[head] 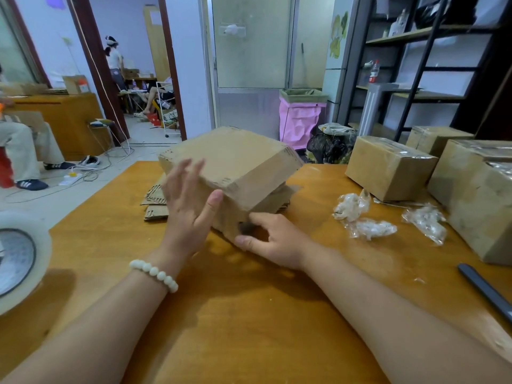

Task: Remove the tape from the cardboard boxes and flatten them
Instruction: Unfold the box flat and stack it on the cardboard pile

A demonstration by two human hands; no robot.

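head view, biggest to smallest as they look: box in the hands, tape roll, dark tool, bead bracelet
1. cardboard box
2. tape roll, cropped by the frame edge and nearest the camera, so its place is unsure
3. dark tool, also cropped
4. bead bracelet, not far behind the tool
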